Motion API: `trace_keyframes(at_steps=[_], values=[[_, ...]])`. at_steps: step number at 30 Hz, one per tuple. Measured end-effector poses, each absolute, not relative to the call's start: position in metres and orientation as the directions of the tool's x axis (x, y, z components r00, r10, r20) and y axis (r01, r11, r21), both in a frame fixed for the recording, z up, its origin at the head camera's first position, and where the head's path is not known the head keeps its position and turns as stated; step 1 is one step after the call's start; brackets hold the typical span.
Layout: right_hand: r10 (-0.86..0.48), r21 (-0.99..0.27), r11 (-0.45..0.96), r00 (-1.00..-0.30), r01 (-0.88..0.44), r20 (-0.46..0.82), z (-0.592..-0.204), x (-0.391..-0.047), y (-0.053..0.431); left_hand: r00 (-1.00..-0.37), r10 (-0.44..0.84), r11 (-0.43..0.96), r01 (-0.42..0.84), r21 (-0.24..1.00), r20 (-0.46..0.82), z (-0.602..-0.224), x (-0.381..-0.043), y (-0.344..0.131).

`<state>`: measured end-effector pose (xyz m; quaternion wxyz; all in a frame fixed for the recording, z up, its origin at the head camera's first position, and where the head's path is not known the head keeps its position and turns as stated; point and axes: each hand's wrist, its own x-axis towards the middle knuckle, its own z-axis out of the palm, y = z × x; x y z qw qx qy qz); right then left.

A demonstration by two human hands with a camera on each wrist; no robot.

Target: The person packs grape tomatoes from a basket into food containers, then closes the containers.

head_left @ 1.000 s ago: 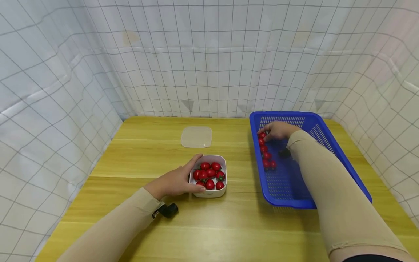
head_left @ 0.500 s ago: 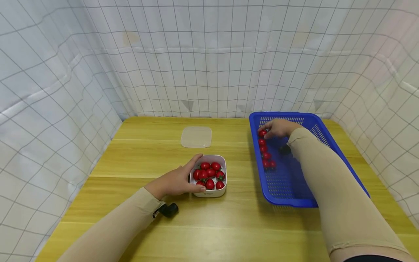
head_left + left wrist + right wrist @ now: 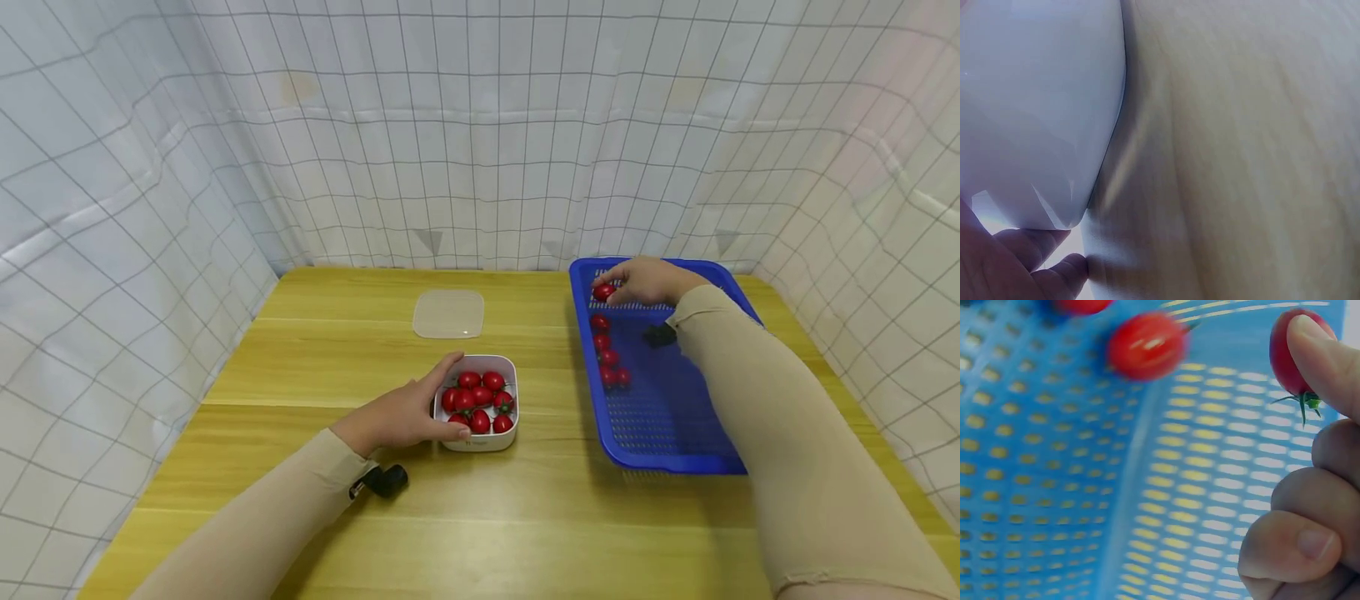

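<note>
Raised away from the others since the earlier frame, one tomato (image 3: 603,292) is now pinched between thumb and fingers of the right hand (image 3: 648,281) over the far left corner of the basket (image 3: 667,464), so I judge it picked but not yet carried out. Nearer, the left hand (image 3: 401,414) grips the box (image 3: 480,445) around its left side, thumb at the near rim, boxed tomatoes (image 3: 464,401) inside. Beyond, remaining tomatoes (image 3: 609,357) line the basket's left wall, and farther off a clear lid (image 3: 448,314) lies flat on the table (image 3: 487,542).
</note>
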<state>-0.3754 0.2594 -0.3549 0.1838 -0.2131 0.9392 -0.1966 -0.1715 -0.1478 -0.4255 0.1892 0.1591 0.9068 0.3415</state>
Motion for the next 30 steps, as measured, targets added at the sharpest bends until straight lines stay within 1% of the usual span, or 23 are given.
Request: trace_keyframes(at_steps=[6,9,13,16,20,23,26,30], values=[[-0.492,-0.49,0.795,-0.853,-0.359,-0.174,-0.317,-0.361,0.25,-0.874,0.429,0.709,0.171,0.684,-0.227,-0.426,-0.172,-0.148],[-0.541,-0.471,0.775,-0.828,-0.422,-0.148,-0.296,-0.344,0.231,-0.872,0.433,0.704,0.17,0.69,-0.227,-0.425,-0.172,-0.148],[-0.627,-0.47,0.728,-0.762,-0.499,-0.162,-0.278,-0.316,0.191,-0.876,0.422,0.708,0.159,0.688,-0.232,-0.425,-0.171,-0.148],[-0.686,-0.474,0.689,-0.704,-0.548,-0.182,-0.273,-0.296,0.161,-0.878,0.416,0.711,0.152,0.686,-0.237,-0.425,-0.171,-0.149],[-0.782,-0.445,0.611,-0.588,-0.655,-0.208,-0.275,-0.273,0.129,-0.874,0.422,0.703,0.147,0.696,-0.241,-0.425,-0.172,-0.149],[-0.834,-0.451,0.548,-0.497,-0.704,-0.238,-0.28,-0.26,0.113,-0.872,0.427,0.698,0.151,0.701,-0.238,-0.425,-0.172,-0.149],[-0.858,-0.457,0.513,-0.445,-0.727,-0.256,-0.285,-0.251,0.102,-0.871,0.437,0.689,0.164,0.706,-0.225,-0.426,-0.173,-0.15],[-0.872,-0.453,0.49,-0.417,-0.745,-0.257,-0.289,-0.243,0.093,-0.862,0.463,0.658,0.179,0.732,-0.206,-0.427,-0.174,-0.151]])
